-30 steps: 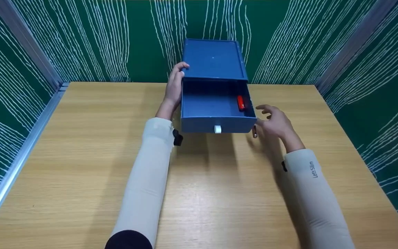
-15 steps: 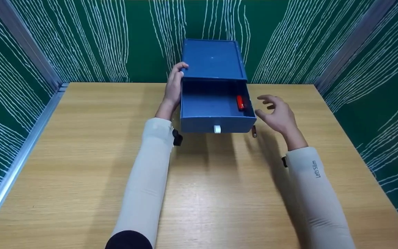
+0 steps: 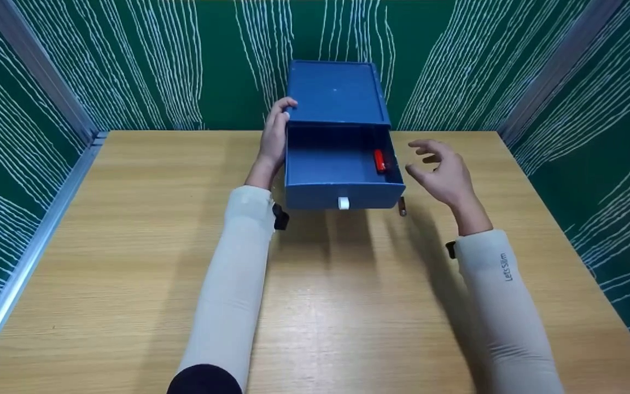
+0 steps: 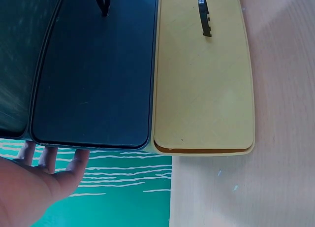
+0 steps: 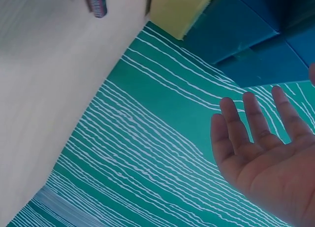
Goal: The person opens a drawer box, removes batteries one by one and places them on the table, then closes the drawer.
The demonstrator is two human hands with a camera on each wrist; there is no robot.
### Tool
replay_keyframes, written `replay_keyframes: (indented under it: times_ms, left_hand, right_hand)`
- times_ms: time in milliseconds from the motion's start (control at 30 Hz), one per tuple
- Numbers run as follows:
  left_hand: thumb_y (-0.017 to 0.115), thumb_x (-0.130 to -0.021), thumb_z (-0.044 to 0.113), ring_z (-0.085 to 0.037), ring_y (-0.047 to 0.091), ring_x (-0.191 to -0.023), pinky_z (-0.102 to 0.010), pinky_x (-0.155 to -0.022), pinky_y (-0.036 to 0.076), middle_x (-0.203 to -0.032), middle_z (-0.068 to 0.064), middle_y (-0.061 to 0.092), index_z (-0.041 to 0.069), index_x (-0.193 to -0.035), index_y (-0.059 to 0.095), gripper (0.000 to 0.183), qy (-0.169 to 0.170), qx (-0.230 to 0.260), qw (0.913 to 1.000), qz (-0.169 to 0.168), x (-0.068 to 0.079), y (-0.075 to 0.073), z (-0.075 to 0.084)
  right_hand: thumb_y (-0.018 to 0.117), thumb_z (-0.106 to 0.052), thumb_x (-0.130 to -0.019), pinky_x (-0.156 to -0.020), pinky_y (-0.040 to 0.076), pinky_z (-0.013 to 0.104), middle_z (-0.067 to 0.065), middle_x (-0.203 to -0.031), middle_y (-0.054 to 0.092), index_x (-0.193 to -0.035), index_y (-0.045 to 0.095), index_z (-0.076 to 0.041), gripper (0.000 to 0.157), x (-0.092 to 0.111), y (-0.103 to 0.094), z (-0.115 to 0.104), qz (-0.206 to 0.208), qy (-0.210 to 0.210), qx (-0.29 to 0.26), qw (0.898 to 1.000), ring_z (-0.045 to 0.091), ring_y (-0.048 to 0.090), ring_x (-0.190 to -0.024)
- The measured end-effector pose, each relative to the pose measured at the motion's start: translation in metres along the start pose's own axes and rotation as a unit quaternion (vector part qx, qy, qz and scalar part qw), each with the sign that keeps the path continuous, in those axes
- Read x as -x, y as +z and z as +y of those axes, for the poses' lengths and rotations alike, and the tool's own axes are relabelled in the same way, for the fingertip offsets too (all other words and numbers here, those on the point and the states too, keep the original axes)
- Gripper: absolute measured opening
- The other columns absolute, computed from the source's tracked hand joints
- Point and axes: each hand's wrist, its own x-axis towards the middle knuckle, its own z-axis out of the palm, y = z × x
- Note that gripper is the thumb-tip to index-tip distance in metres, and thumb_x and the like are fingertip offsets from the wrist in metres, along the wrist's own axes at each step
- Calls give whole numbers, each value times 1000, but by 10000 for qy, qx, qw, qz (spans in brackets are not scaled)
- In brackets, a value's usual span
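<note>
A drawer unit (image 3: 337, 90) with a blue top stands at the back of the table, its top drawer (image 3: 320, 158) pulled out. In that drawer, against the right wall, lies a small red cylinder-like object (image 3: 379, 161). My left hand (image 3: 274, 137) rests on the unit's left side, fingertips at the upper edge; the left wrist view shows the fingers (image 4: 76, 165) against its side. My right hand (image 3: 446, 175) hovers right of the drawer, apart from it, fingers spread and loosely bent, holding nothing. On the table below sits a small dark-red, printed cylinder like a battery (image 5: 97, 3).
The pulled-out drawer has a white knob (image 3: 343, 203) and overhangs the wooden table (image 3: 129, 273). Lower in the unit, a yellow drawer (image 4: 204, 84) shows with a black handle. Green walls (image 3: 227, 65) with white lines stand behind and at both sides.
My right hand has moved up and slightly right, away from the drawer's front right corner, its fingers spreading. The left hand, drawer and red object stay put.
</note>
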Motion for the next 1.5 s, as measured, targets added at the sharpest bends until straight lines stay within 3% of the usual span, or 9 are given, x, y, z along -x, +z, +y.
replay_keyframes:
  times_ms: [333,600,833,1100,1300,1500]
  left_hand:
    - [24,-87,2,-13,34,-117,-18,-96,24,-127,-12,39,-2,-112,44,32,-159,-144,9998,7,1,0,0]
    - [24,-88,3,-13,34,-116,-21,-97,24,-127,-11,39,0,-111,44,31,-187,-136,9997,3,1,-1,-1]
    - [24,-87,3,-13,35,-115,-17,-94,24,-126,-12,39,-1,-111,44,31,-177,-186,9997,20,1,0,0]
    - [24,-87,3,-13,35,-115,-16,-94,24,-126,-11,39,0,-111,44,32,-157,-240,9996,-13,1,0,1]
    - [24,-87,3,-13,35,-114,-18,-93,25,-126,-11,39,0,-111,44,31,-126,-196,9997,-19,1,-1,0]
    - [24,-88,3,-13,35,-114,-19,-94,25,-126,-12,39,0,-111,43,31,-136,-121,9998,-32,2,-1,-1]
  right_hand:
    - [56,-44,-77,-86,39,47,1,-119,51,-118,52,-29,44,0,-6,-16,9,-19,57,10000,23,48,-105]
    - [58,-42,-78,-86,39,43,-2,-115,52,-114,54,-33,38,-2,-6,-25,38,-254,-87,9996,21,49,-102]
    - [58,-40,-78,-81,39,43,0,-114,52,-114,54,-31,37,-2,-6,-37,80,-531,-194,9984,23,51,-102]
    - [56,-37,-79,-81,39,43,-1,-114,51,-113,55,-33,34,-2,-8,-52,21,-568,-126,9983,20,49,-102]
    - [58,-38,-77,-82,40,45,-2,-116,48,-111,56,-30,35,-3,-8,-59,-363,-482,60,9982,21,46,-104]
    - [59,-45,-74,-80,40,47,3,-117,44,-112,55,-30,41,-8,-7,-69,-1121,-349,1043,9876,26,40,-105]
